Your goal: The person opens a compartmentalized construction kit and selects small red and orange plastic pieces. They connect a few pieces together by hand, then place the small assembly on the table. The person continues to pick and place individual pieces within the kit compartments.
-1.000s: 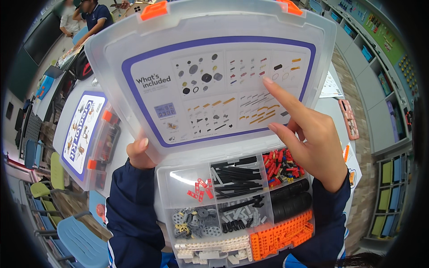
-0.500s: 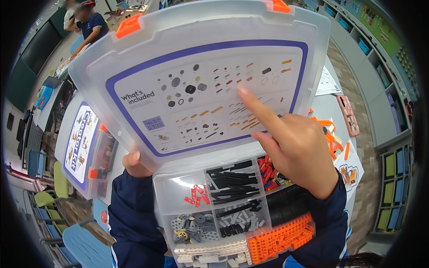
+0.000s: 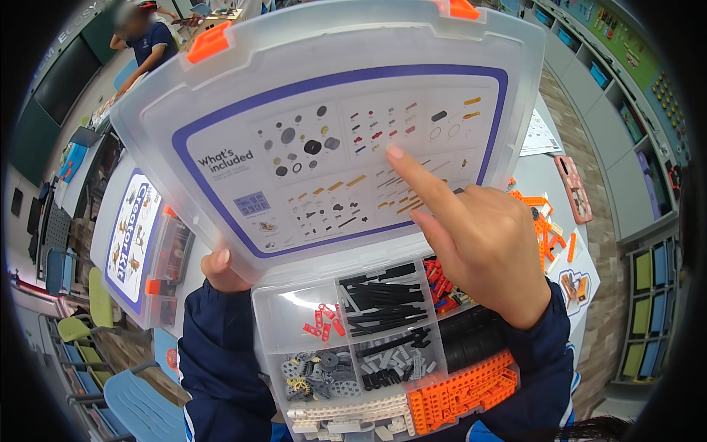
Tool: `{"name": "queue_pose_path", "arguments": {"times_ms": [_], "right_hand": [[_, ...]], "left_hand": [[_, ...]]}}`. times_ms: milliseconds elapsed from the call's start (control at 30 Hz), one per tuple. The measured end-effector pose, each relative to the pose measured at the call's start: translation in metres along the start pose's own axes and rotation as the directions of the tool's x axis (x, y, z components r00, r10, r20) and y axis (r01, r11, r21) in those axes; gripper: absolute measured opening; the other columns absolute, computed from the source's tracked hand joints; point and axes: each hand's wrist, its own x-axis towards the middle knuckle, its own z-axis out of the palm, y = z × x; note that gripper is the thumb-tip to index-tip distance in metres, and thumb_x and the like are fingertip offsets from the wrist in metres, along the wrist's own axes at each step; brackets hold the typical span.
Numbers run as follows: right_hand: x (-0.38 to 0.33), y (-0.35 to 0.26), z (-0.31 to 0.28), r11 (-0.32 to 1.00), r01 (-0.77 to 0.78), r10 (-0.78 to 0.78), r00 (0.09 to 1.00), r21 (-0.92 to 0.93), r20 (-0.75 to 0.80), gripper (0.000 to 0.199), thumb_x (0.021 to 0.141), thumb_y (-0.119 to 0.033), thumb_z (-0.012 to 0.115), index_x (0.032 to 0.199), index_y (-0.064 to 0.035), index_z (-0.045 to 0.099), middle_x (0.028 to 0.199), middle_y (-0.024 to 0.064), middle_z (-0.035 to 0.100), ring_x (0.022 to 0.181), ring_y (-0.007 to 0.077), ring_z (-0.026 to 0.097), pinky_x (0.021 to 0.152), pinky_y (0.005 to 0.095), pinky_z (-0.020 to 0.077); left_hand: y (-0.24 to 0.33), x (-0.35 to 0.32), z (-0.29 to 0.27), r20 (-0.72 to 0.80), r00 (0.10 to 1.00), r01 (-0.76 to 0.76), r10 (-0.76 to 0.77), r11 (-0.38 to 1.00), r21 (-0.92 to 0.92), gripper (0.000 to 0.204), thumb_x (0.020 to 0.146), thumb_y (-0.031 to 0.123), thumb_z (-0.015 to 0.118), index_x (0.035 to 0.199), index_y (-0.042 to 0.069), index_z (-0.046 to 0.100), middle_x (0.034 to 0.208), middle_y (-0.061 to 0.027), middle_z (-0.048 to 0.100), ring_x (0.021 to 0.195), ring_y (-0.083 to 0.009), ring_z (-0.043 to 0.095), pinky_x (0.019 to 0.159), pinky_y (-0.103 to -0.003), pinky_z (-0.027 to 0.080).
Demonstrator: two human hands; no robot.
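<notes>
A translucent plastic case (image 3: 291,295) stands in front of me with its lid (image 3: 331,53) raised. Inside the lid is a printed parts sheet (image 3: 294,195) with a purple border. My left hand (image 3: 223,271) is closed around the lid's lower left edge. My right hand (image 3: 479,239) holds nothing; its index fingertip is at the pictured red pieces, thumb apart, other fingers curled. The compartments hold red connectors (image 3: 324,322), black rods (image 3: 384,303), grey gears (image 3: 320,376), white beams (image 3: 346,414), orange beams (image 3: 464,394) and black rubbery parts (image 3: 471,342), partly hidden by my right arm.
Another case (image 3: 136,250) with a printed lid lies shut on the left. On the right are loose orange pieces (image 3: 541,221), a pink patterned phone (image 3: 573,190) and a paper sheet (image 3: 541,136). Blue chairs (image 3: 140,401) stand lower left. A person (image 3: 151,44) works far left.
My right index fingertip has shifted slightly left along the parts sheet. The raised lid has tilted very slightly left. My left hand stays in place.
</notes>
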Motion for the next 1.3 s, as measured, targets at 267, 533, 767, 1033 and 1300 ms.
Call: {"name": "queue_pose_path", "arguments": {"times_ms": [267, 533, 767, 1033, 1300], "right_hand": [[0.001, 0.000, 0.002, 1.000, -0.010, 0.011, 0.999, 0.022, -0.049, 0.073, 0.078, -0.003, 0.078, 0.147, -0.0125, 0.057, 0.056, 0.0051, 0.044, 0.050, 0.0230, 0.047, 0.052, 0.0383, 0.0400], [-0.001, 0.005, -0.033, 0.940, -0.120, 0.128, 0.992, 0.320, -0.004, 0.070, 0.077, 0.005, 0.076, 0.143, -0.0014, 0.056, 0.127, 0.0217, 0.067, 0.055, 0.0099, 0.056, 0.056, 0.0239, 0.0461], [-0.033, 0.014, -0.089, 0.900, -0.332, 0.336, 0.941, 0.281, 0.037, 0.043, 0.077, 0.001, 0.077, 0.119, 0.0052, 0.069, 0.089, 0.0108, 0.075, 0.058, 0.0097, 0.059, 0.058, 0.0245, 0.0458], [-0.053, 0.038, -0.068, 0.969, -0.236, 0.144, 0.773, 0.069, 0.618, 0.019, 0.082, -0.009, 0.078, 0.101, -0.0076, 0.077, 0.069, 0.0098, 0.067, 0.062, 0.0276, 0.064, 0.056, 0.0388, 0.0466], [-0.047, 0.032, -0.031, 0.975, -0.194, 0.072, 0.741, 0.110, 0.668, 0.021, 0.083, -0.014, 0.076, 0.104, -0.0128, 0.078, 0.066, 0.0080, 0.062, 0.065, 0.0284, 0.064, 0.057, 0.0413, 0.0478]], "left_hand": [[-0.002, 0.000, 0.001, 0.035, 0.999, -0.013, 0.014, 0.999, -0.053, 0.105, 0.070, 0.040, 0.078, 0.155, 0.000, 0.032, 0.148, -0.0242, 0.047, 0.135, -0.0421, 0.050, 0.110, -0.055, 0.044], [-0.004, -0.003, -0.003, -0.021, 1.000, -0.010, 0.009, 0.998, -0.063, 0.104, 0.071, 0.041, 0.077, 0.155, 0.001, 0.032, 0.149, -0.0229, 0.047, 0.137, -0.0411, 0.048, 0.113, -0.054, 0.041], [-0.010, -0.006, -0.028, 0.154, 0.979, -0.120, 0.137, 0.986, -0.113, 0.091, 0.085, 0.048, 0.066, 0.159, 0.007, 0.031, 0.154, -0.0200, 0.046, 0.139, -0.0419, 0.048, 0.111, -0.061, 0.042], [-0.005, -0.022, -0.054, 0.054, 0.992, -0.105, 0.112, 0.987, -0.118, 0.098, 0.082, 0.050, 0.072, 0.158, 0.002, 0.031, 0.154, -0.0219, 0.045, 0.140, -0.0407, 0.047, 0.112, -0.059, 0.042], [-0.005, -0.025, -0.056, 0.083, 0.989, -0.113, 0.125, 0.984, -0.138, 0.098, 0.082, 0.051, 0.071, 0.158, 0.002, 0.030, 0.155, -0.0223, 0.045, 0.140, -0.0409, 0.047, 0.112, -0.059, 0.041]]}}
